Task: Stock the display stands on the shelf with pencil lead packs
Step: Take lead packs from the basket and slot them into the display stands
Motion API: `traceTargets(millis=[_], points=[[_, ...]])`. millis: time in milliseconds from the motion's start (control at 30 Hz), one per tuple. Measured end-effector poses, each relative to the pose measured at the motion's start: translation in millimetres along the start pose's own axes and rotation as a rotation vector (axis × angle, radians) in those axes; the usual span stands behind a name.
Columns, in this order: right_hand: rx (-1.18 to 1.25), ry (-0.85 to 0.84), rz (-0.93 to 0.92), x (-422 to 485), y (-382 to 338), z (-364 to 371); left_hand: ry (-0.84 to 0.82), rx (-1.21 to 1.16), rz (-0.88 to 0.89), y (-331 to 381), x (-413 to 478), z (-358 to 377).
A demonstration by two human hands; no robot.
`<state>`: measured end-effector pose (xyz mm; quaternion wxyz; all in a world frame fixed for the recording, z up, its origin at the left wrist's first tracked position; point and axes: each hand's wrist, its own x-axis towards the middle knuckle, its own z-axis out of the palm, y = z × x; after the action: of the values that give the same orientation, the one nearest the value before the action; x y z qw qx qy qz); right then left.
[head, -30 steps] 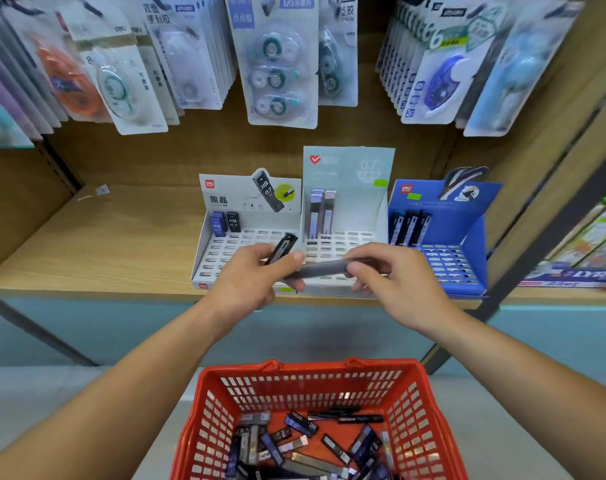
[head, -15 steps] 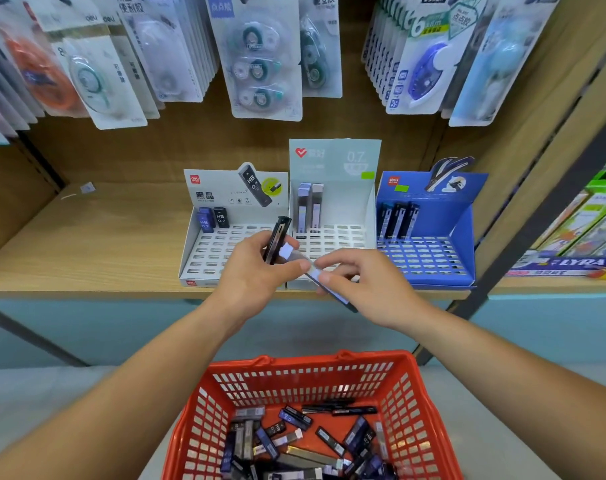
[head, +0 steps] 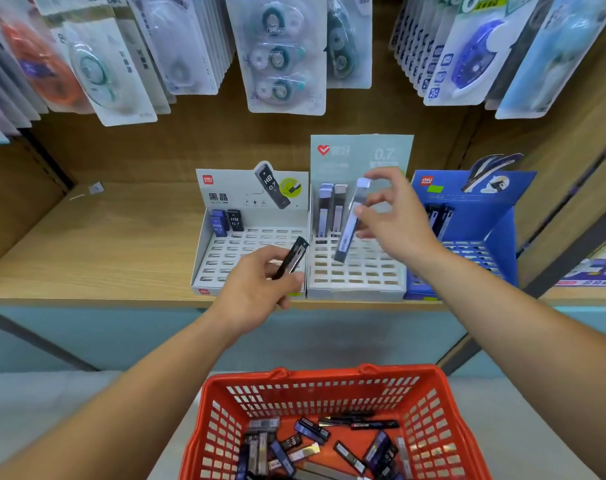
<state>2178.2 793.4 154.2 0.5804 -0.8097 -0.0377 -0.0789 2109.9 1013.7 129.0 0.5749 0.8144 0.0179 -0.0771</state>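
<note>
On the wooden shelf stand three slotted display stands, all mostly unfilled, while the red basket below holds many loose lead packs, so the stocking looks early. The step in hand is seating a pack in the middle stand. The right hand pinches a long grey pack at mid-length, its other fingers fanned wide, the pack tilted over the grid. Next it needs uprighting and lowering into a free slot. The left hand curls round a black pack over the white stand.
</note>
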Motion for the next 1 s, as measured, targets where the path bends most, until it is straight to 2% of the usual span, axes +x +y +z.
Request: traceTargets(millis=[100, 367, 700, 1000], points=[[0.009, 0.082, -0.061, 14, 4, 15, 0.000, -0.004, -0.007, -9, 2, -3], [-0.047, 0.082, -0.135, 16, 17, 22, 0.005, 0.044, 0.021, -19, 5, -6], [-0.288, -0.074, -0.236, 10, 16, 27, 0.007, 0.022, 0.023, -16, 4, -9], [-0.382, -0.098, -0.309, 14, 20, 36, 0.046, -0.037, 0.024, -12, 2, -9]])
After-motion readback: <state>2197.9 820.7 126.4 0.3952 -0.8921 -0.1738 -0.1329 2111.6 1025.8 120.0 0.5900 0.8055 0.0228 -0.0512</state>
